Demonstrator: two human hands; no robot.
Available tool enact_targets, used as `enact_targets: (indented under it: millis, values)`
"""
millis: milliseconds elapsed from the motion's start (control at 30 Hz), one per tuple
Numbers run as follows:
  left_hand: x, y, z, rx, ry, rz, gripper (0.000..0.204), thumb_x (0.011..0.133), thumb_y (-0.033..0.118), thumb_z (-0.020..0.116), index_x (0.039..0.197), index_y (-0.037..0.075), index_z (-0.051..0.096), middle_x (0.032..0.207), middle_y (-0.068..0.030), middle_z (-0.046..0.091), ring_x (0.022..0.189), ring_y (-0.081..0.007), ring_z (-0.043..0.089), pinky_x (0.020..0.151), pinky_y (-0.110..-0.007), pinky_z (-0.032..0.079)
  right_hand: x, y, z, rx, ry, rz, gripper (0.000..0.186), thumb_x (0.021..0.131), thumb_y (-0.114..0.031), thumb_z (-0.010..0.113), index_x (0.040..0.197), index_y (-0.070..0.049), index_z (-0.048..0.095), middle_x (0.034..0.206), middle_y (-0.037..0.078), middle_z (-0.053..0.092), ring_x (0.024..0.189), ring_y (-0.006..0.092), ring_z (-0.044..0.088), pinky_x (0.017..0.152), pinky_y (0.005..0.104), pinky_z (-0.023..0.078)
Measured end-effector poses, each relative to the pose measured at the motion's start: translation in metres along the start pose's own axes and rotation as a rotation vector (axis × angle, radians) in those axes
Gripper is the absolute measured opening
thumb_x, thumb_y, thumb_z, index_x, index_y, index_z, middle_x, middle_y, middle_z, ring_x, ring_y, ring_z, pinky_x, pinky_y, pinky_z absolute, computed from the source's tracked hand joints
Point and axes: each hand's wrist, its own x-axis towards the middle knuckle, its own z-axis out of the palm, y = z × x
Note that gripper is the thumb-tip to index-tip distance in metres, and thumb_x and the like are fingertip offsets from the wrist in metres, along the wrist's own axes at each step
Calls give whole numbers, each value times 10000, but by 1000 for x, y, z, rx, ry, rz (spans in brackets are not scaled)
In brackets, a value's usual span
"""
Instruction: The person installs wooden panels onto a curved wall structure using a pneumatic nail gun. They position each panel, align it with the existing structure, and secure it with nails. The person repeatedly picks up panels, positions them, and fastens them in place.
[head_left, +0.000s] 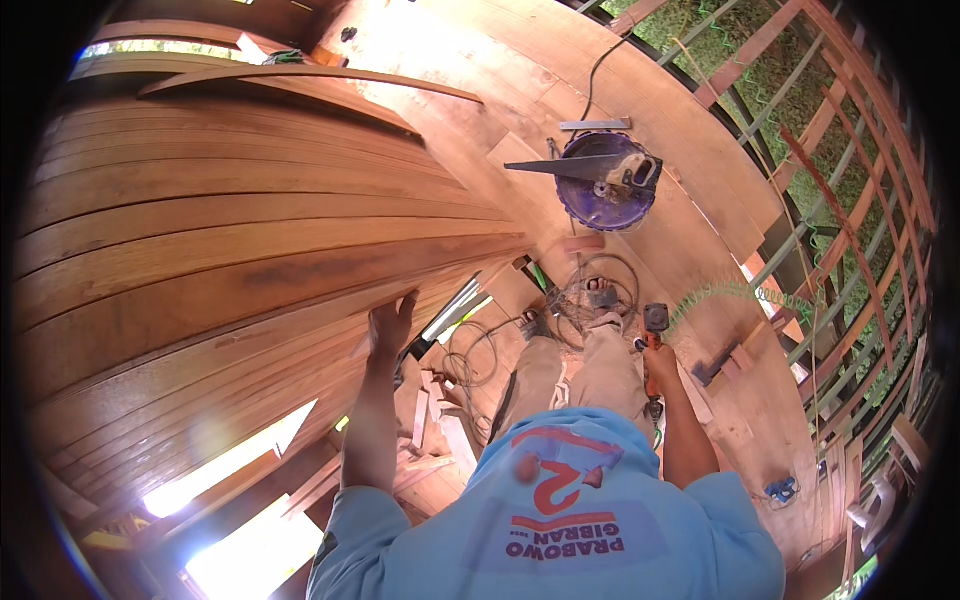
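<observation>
My left hand [388, 322] rests against the wall of long wooden planks [240, 270] on the left. Its fingers are stretched out and it holds nothing. On the right, my right hand [657, 362] is wrapped round the body of an orange and black nail gun [656, 320], held upright beside my leg. A green coiled air hose [720, 290] runs off to the right near its top. My fingers partly hide the tool's grip, and where its nose points cannot be made out.
A handsaw [575, 165] lies across a purple round tub [605, 210] on the plank floor ahead. Cables [605, 300] coil round my feet. Wood offcuts [430, 405] lie below the wall. A slatted railing [840, 220] curves along the right edge. Loose strips [320, 75] lie at far left.
</observation>
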Motion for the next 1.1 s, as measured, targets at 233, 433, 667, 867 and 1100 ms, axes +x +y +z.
enact_targets:
  millis: [233, 433, 667, 867, 1100]
  values:
    - [1, -7, 4, 37, 72, 110, 319, 912, 375, 734, 1071, 101, 769, 1089, -170, 729, 1057, -384, 665, 917, -467, 512, 26, 1, 9, -75, -22, -44, 143, 791, -129, 599, 685, -46, 553, 590, 52, 536, 438, 177, 511, 415, 368, 370]
    - [1, -20, 4, 62, -40, 6, 306, 914, 368, 728, 1076, 111, 768, 1088, -162, 730, 1058, -386, 661, 920, -479, 507, 44, 8, 17, -143, 18, -41, 187, 797, -156, 619, 799, 27, 658, 676, 93, 624, 548, 219, 592, 496, 391, 442]
    - [-2, -40, 25, 240, 7, 59, 319, 929, 393, 703, 1118, 142, 756, 1133, -166, 711, 1075, -404, 641, 917, -505, 504, 58, 22, 19, -344, 47, -114, 334, 819, -239, 634, 947, 63, 692, 896, 247, 717, 872, 378, 705, 754, 443, 522]
    - [-2, -57, 29, 209, -18, 95, 318, 944, 412, 683, 1079, 136, 765, 1139, -144, 712, 1082, -392, 639, 930, -498, 502, 31, 5, 8, -560, 84, -110, 369, 813, -261, 633, 1006, 45, 706, 990, 279, 716, 993, 420, 692, 851, 468, 526]
    - [12, -61, 21, 105, -100, 227, 307, 972, 400, 645, 1053, 131, 771, 1038, -106, 744, 992, -345, 682, 879, -460, 535, 19, 15, 11, -600, 196, -170, 392, 794, -305, 694, 969, 46, 700, 923, 264, 719, 929, 413, 707, 811, 467, 538]
